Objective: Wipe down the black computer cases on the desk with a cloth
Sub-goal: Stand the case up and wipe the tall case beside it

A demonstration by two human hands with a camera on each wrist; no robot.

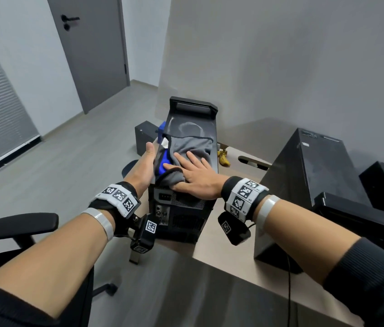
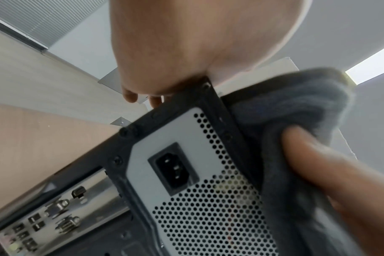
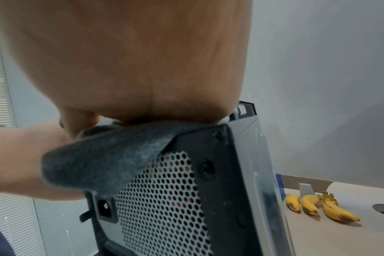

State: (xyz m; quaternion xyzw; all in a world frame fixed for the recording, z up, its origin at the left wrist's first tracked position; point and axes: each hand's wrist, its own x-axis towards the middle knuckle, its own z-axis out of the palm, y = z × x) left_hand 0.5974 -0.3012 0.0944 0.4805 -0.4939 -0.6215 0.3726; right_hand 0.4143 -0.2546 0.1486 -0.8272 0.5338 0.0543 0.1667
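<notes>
Nearest: black office chair armrest (image 1: 18, 226) at lower left, beside the left forearm; desk (image 1: 221, 251) edge runs under both wrists. Upright black computer case (image 1: 186, 208) stands at the desk's left corner, rear panel toward the camera; power socket (image 2: 173, 168) and perforated vent (image 3: 160, 199) visible. Right hand (image 1: 195, 175) lies flat on the case top, fingers straight and spread, pressing the grey cloth (image 1: 193, 147) down; not clenched; a fold of the cloth hangs over the rear top edge (image 3: 103, 161); blue patch shows at its left. Left hand (image 1: 147, 161) rests against the case's upper left side, thumb up, fingers extended, nothing held. Smear marks on the top beyond the cloth. To the right, second black case (image 1: 309, 185) lies tilted on the desk, well apart. Further back: bananas (image 1: 224, 156) on the desk; grey door (image 1: 92, 50) at the far wall.
</notes>
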